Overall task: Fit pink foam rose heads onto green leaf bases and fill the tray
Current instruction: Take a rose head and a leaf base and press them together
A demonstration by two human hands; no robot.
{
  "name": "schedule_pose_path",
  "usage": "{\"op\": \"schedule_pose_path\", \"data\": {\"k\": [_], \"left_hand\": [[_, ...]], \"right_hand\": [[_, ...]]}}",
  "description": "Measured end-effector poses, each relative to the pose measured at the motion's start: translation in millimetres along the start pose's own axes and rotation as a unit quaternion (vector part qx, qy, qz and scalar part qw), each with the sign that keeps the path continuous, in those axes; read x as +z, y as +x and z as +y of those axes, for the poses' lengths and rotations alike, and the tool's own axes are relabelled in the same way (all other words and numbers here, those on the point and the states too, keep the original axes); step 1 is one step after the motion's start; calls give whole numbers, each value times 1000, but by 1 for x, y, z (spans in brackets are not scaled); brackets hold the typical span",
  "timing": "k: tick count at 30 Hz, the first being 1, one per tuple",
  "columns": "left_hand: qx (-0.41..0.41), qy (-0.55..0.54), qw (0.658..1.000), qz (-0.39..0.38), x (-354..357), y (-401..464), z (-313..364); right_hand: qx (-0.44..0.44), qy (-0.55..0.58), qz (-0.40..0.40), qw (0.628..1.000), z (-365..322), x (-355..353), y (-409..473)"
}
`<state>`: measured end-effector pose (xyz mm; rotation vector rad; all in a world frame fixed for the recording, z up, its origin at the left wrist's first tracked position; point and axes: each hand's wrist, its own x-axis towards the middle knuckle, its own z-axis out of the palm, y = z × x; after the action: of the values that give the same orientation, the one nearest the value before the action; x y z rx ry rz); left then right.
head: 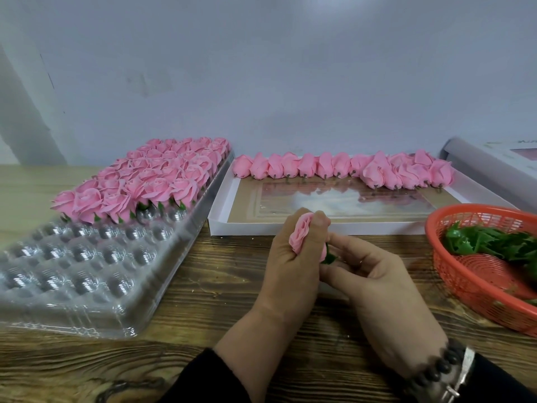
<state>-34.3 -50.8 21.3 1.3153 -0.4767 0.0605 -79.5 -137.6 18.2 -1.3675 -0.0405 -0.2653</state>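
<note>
Rose head point(300, 232) upright (tilted), leaf base point(329, 257) below

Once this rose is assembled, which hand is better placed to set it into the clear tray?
Probably the left hand: it already grips the pink foam rose head, and the clear plastic blister tray lies on its side. The right hand pinches the green leaf base, nearer the red basket.

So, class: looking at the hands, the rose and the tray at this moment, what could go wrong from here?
1. The left hand squeezes the pink rose head tightly; the foam petals may crease or tear.
2. The right hand pinches the green leaf base mostly out of sight, so it could go on crooked.
3. Reaching to the clear tray, a sleeve might knock the finished roses in its far rows.
</note>
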Motion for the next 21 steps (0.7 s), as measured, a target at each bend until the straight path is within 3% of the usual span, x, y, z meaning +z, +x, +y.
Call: {"op": "schedule_pose_path", "data": {"k": [7,15,21], "left_hand": [[31,21,999,-3,3,-1,5],[-27,-22,999,31,-3,3,0],[10,-1,1000,17,3,1,-1]], "right_hand": [[-16,-1,21,1000,-1,3,-2],[-12,-16,36,999,-4,9,-5],[-7,-3,46,999,-4,11,-6]]}}
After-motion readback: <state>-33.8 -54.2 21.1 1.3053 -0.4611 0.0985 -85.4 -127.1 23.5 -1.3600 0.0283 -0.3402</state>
